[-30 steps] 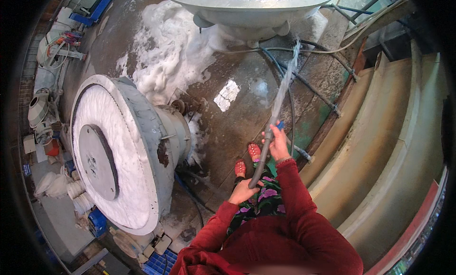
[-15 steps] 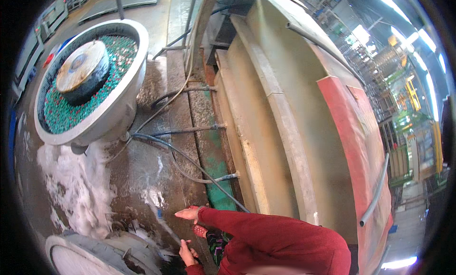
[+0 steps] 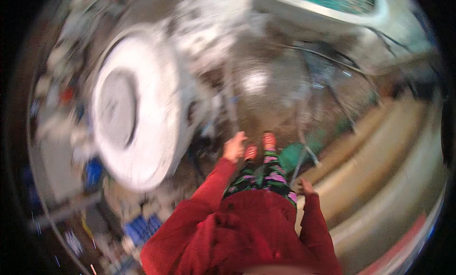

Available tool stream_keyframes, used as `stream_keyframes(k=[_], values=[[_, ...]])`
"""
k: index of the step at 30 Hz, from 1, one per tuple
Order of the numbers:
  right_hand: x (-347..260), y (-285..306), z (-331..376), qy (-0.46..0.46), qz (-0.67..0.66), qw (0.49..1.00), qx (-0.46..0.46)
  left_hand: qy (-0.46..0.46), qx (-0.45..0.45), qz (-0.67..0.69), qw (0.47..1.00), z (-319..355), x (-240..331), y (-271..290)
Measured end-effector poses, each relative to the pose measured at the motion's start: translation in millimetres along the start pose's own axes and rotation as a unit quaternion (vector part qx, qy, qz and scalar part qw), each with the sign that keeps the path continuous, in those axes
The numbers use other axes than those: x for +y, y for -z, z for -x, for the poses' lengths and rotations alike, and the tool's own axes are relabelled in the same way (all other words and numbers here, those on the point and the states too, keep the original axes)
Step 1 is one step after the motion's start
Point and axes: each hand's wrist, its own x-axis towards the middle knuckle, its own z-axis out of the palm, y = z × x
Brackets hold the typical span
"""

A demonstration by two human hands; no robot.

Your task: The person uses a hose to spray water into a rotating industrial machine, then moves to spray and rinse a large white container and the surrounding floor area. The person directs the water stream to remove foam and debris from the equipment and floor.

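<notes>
My left hand (image 3: 235,147) is closed around a thin grey hose (image 3: 231,106), which points away from me over the wet floor. The picture is smeared, so the hose's far end is unclear. Low on the right, beside the pale stepped ledges (image 3: 365,166), hangs my right hand (image 3: 306,186). Its fingers are blurred, and whether they hold anything does not show. To the left of my left hand stands a big round white tub (image 3: 156,61) with a raised grey disc (image 3: 118,109) in its middle.
A pale round bowl (image 3: 327,19) with green pellets stands at the far right. White foam (image 3: 213,23) covers floor between the two vessels. Thin hoses (image 3: 339,59) cross the floor toward the ledges. Blue crates (image 3: 142,227) and clutter lie at the left.
My view has swung left, bringing the white tub fully into sight and the green-pellet bowl to the far right. My right arm, stretched across before, is now at my right side. The left hand keeps the hose.
</notes>
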Motion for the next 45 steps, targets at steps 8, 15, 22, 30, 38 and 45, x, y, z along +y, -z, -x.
stream_keyframes(k=[8, 15, 22, 30, 38, 45], values=[[-79.0, -24.9, -14.5, 0.021, 0.156, 0.987, 0.015, -0.071, 0.15, -0.01, 0.986, 16.2, -45.8, 6.8], [-169.3, -70.1, -2.1, 0.094, 0.185, 0.977, -0.047, -0.103, 0.215, -0.13, 0.962, 18.5, -45.0, 21.5], [-153.4, -83.1, -13.3, 0.012, 0.338, 0.936, -0.103, 0.021, 0.267, -0.378, 0.886, 44.0, -144.0, 66.3], [-168.4, -28.9, -52.0, 0.013, 0.4, 0.913, -0.085, 0.118, 0.324, -0.434, 0.832, 81.1, -200.1, 148.4], [-209.8, -64.4, -24.5, 0.039, 0.417, 0.906, -0.054, 0.103, 0.356, -0.412, 0.832, 96.4, -195.5, 166.0], [-170.6, -122.6, 7.0, 0.055, 0.367, 0.926, -0.068, 0.054, 0.315, -0.396, 0.861, 140.9, -201.1, 212.6]])
